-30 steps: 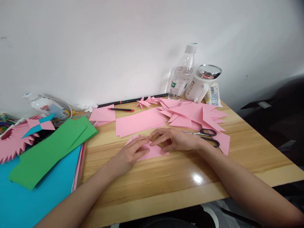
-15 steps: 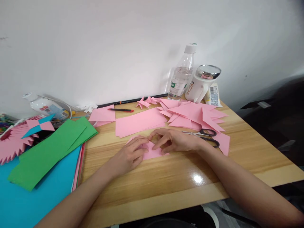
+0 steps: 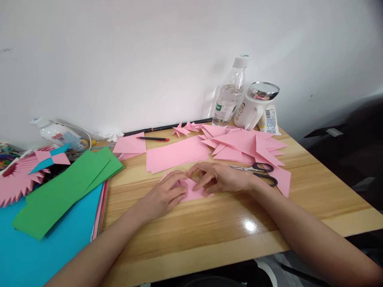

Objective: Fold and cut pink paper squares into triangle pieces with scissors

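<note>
A small pink paper (image 3: 194, 192) lies on the wooden table between my two hands, partly covered by them. My left hand (image 3: 163, 196) rests over its left part, with the fingers bent and pressed on the paper. From the right, my right hand (image 3: 217, 178) curls its fingers down onto the upper and right part of the same paper. Just behind lie flat pink strips (image 3: 176, 154). Scissors (image 3: 254, 170) with black handles are beside my right wrist, next to a heap of folded pink pieces (image 3: 242, 143).
A clear bottle (image 3: 227, 99) and a white mug (image 3: 251, 109) stand at the back by the wall. Green strips (image 3: 66, 191) lie on blue sheets (image 3: 60, 255) at the left. A pen (image 3: 153, 138) rests on pink paper. The table's front edge is near my forearms.
The whole view has shifted very slightly. Both hands keep nearly the same pose on the pink paper.
</note>
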Motion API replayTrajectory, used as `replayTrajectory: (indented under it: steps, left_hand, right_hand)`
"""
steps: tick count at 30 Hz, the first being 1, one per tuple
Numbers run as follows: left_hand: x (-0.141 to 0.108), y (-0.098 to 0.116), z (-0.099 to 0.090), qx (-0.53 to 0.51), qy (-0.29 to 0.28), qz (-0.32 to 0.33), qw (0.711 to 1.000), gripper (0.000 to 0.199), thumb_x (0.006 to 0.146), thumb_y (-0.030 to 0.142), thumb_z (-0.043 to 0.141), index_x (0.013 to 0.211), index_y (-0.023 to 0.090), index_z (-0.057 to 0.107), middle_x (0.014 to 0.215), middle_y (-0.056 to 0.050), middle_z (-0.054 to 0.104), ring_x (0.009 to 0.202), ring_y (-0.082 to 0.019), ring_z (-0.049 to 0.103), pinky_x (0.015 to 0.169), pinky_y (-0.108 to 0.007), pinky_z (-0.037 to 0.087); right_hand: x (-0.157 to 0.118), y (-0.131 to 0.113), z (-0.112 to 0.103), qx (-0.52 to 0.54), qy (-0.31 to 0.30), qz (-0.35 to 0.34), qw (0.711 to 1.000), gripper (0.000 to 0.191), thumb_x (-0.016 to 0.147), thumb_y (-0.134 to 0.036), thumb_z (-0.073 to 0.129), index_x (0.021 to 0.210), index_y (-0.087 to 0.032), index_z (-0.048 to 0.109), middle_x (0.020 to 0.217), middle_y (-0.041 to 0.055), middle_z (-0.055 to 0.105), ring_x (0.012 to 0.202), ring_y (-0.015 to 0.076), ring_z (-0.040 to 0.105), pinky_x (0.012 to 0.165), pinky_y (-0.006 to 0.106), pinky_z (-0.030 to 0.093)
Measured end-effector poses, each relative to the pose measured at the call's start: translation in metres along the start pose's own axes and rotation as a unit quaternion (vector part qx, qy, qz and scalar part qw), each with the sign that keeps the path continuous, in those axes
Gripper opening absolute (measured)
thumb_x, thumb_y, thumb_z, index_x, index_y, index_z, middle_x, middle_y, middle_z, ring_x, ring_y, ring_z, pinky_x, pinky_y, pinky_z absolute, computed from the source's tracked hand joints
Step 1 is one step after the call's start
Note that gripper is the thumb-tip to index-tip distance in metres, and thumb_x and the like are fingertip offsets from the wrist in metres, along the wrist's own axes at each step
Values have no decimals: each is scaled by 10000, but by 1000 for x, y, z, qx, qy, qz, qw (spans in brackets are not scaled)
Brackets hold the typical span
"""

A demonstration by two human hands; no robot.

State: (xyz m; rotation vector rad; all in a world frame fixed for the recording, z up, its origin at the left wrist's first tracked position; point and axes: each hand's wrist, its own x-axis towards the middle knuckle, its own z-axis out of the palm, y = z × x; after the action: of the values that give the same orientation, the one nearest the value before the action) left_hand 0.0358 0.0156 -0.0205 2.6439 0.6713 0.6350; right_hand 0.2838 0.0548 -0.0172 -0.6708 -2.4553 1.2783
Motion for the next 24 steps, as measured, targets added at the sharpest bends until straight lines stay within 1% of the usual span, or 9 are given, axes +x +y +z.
replayTrajectory:
  steps: [3,9,13,24]
  left_hand:
    - [0,1,-2,2,-8,-8,1000,113,900,111,488,900,151,593,1204,-139,519,1221,-236,445,959,-386,467]
    - [1,2,-2,1,-15,-11,1000,119,900,106,485,874,151,592,1186,-138,517,1214,-236,444,957,-382,461]
    - [1,3,-2,3,-13,-13,1000,121,902,116,484,875,152,597,1180,-137,519,1220,-240,438,964,-385,457]
    - [1,2,-3,7,-23,-13,1000,109,905,160,506,889,154,614,1174,-135,512,1204,-238,445,960,-383,458]
  right_hand:
    - [0,0,0,1,0,-3,1000,201,799,-234,679,985,-280,741,1215,26,547,823,109,551,678,215,475]
    - [1,-2,-1,18,-7,4,1000,214,792,-211,684,990,-274,736,1217,33,541,919,136,570,690,217,487]
    - [1,-2,-1,10,-6,1,1000,220,789,-200,688,993,-266,735,1220,36,542,898,127,571,698,219,485]
    - [1,-3,0,7,-10,4,1000,206,786,-208,691,979,-265,738,1223,34,539,931,138,566,717,227,486]
